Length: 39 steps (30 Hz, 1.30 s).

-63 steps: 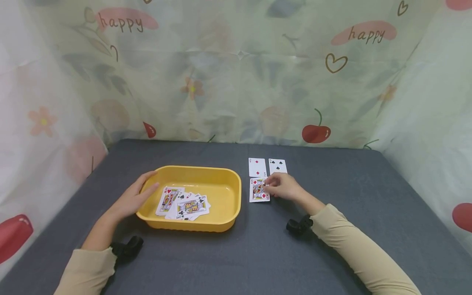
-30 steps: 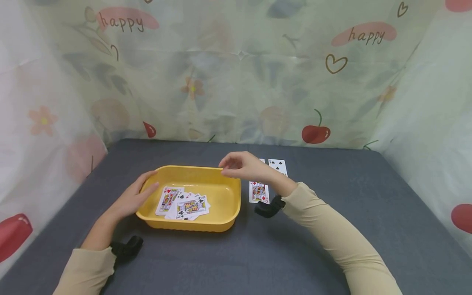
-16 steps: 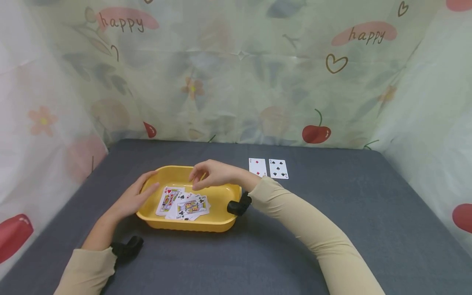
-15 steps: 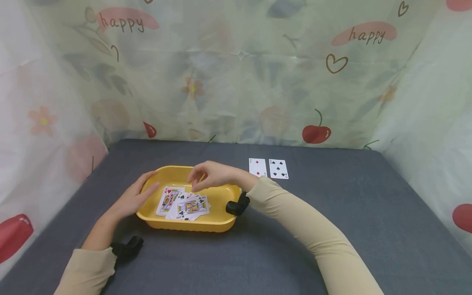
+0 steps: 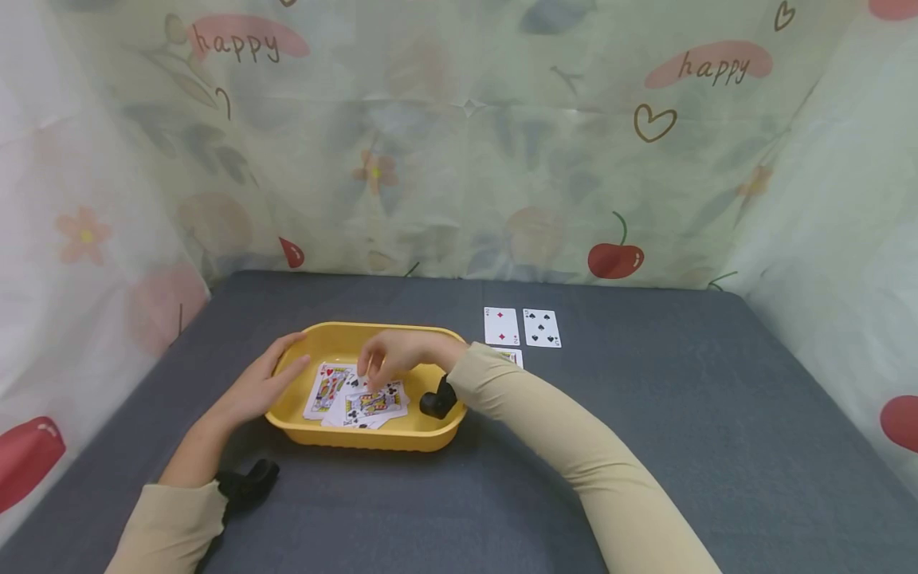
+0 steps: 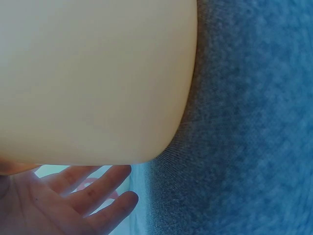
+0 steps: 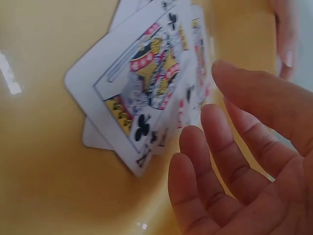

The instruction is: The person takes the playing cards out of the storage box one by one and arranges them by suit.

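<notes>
My left hand point(image 5: 260, 381) rests on the left end of the yellow tray point(image 5: 423, 440), thumb over the rim. In the left wrist view its straight, spread fingers point(image 6: 100, 191) lie outside the tray wall point(image 6: 102, 83). Inside the tray is a loose pile of playing cards, with a king of clubs point(image 5: 366, 406) on top and a king of hearts point(image 5: 328, 388) at the left. Just over the pile hovers my right hand point(image 5: 403, 352). In the right wrist view its fingers are bent loosely, nothing between them, fingertips close beside the king of clubs point(image 7: 146, 81).
Right of the tray, a two of diamonds point(image 5: 500, 327) and a five of spades point(image 5: 541, 328) lie face up side by side on the dark tablecloth point(image 5: 645, 383). Below them a face card point(image 5: 513, 355) is mostly covered by the right sleeve point(image 5: 559, 430). A printed curtain point(image 5: 466, 159) stands behind.
My right hand has left the king of diamonds on the table, crossed left over the tray rim and come down to the card pile. My left hand has stayed put.
</notes>
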Available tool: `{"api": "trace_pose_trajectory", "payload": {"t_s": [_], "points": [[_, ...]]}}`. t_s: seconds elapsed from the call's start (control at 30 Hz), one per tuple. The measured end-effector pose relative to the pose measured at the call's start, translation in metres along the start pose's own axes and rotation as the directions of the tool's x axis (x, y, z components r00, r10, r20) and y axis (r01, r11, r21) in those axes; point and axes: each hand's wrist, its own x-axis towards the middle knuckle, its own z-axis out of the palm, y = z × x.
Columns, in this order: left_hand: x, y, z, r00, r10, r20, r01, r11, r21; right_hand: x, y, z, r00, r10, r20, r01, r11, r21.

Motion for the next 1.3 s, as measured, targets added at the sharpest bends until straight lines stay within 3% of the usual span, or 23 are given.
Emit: {"api": "trace_pose_trajectory", "payload": {"t_s": [0.2, 0.77, 1.0, 1.3], "points": [[0.001, 0.000, 0.000, 1.000, 0.000, -0.002, 0.000, 1.000, -0.007, 0.003, 0.002, 0.004, 0.999, 0.041, -0.022, -0.042, 0.998, -0.039], [0.001, 0.002, 0.000, 1.000, 0.002, -0.008, -0.002, 1.000, -0.013, 0.007, 0.008, 0.010, 0.998, 0.050, -0.039, -0.056, 0.983, -0.172], [0.000, 0.001, 0.001, 1.000, 0.002, -0.007, -0.002, 1.000, -0.017, 0.005, 0.008, 0.007, 0.996, 0.055, -0.063, -0.065, 0.983, -0.173], [0.000, 0.001, 0.000, 1.000, -0.002, -0.005, 0.002, 1.000, -0.014, -0.009, 0.000, -0.007, 0.997, -0.016, -0.071, 0.009, 0.996, -0.090]]}}
